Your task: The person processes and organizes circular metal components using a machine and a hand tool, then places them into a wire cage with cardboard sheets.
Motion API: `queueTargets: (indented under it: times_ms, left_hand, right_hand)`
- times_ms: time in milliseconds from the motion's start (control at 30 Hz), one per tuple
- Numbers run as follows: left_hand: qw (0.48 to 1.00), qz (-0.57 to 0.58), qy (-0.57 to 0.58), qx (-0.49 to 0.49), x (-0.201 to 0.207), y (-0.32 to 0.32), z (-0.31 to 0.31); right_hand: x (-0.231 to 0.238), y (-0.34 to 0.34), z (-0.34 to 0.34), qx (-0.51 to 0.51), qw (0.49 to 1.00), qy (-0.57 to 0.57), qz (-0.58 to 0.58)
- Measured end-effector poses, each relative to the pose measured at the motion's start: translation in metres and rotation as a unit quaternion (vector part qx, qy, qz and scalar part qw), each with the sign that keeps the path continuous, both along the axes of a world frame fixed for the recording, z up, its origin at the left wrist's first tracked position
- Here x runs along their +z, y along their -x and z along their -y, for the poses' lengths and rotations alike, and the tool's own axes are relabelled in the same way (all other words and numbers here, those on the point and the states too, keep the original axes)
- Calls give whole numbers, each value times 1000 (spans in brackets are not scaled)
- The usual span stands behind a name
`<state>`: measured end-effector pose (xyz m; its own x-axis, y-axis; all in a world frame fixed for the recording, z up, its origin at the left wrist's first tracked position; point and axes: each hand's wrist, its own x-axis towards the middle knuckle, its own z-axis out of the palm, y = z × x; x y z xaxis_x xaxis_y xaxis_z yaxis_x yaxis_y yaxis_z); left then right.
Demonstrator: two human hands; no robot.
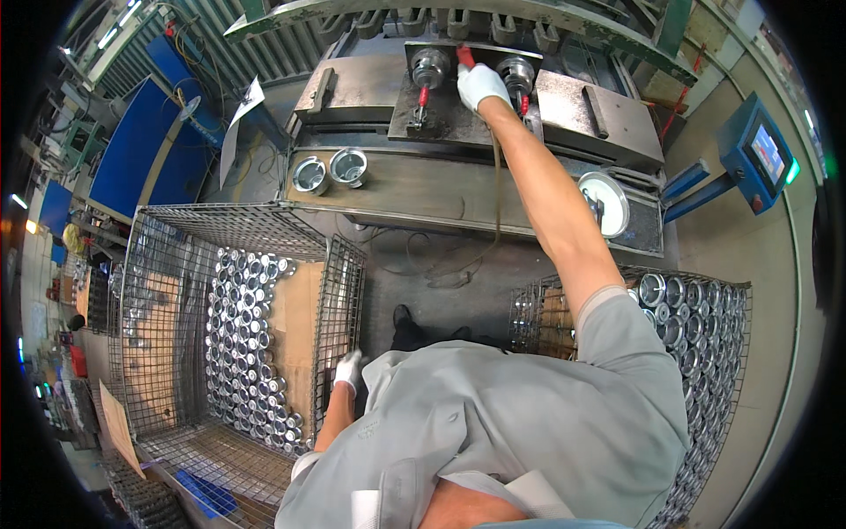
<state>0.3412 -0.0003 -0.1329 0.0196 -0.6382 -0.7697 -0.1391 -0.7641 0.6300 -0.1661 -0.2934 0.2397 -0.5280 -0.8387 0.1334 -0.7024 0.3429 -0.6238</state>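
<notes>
Item: red-handled lever [464,58] on the press fixture [458,115], far centre of the scene.
Location: between two round steel tooling heads, left one [430,66] and right one [516,74]; a second red grip [423,95] stands below the left head.
Hold: right hand [480,84], in a white work glove, lies over the lever's lower end with fingers curled around it; arm fully extended.
Handling, by judgement: rigid metal stem with a plastic or rubber-dipped grip, not slippery, not fragile; best taken at the red sleeve, away from the heads on either side.

Item: left hand [349,368], white glove, near left, hanging beside the wall of the left wire basket [339,291]; fingers loosely curled, holding nothing visible.

Stock: short bright metal cylinder parts [242,344], open-ended, thin-walled, shiny and smooth; stacked in rows against cardboard liner. Likely moderately heavy for their size, hard, possibly sharp-rimmed; grip round the outer wall.
Two loose parts [330,170] stand on the machine bed [397,189], left of centre.
Right wire basket [705,353]: same parts, closely packed.
Also: round white disc [604,203]; control screen [765,152] far right.
</notes>
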Motion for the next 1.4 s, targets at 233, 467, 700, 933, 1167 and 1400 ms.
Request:
queueTargets:
  times_ms: [233,467,700,933,1167,1400]
  left_hand:
    - [985,-157,53,38,112,44,82]
    - [963,-165,149,-149,191,81,196]
    - [898,-235,229,-292,234,118,291]
    - [906,-200,299,-224,244,81,329]
    - [881,-125,412,-195,278,145,383]
    - [810,-117,553,-157,288,228,425]
  right_hand:
    - [4,8,7,-44,999,-12,25]
    - [6,1,-8,-127,991,-41,20]
    - [-10,-17,-15,-83,994,-59,-25]
    - [-106,20,-191,-335,924,143,120]
    - [-262,16,-247,-439,772,382,255]
    - [-272,13,-249,-204,962,-67,167]
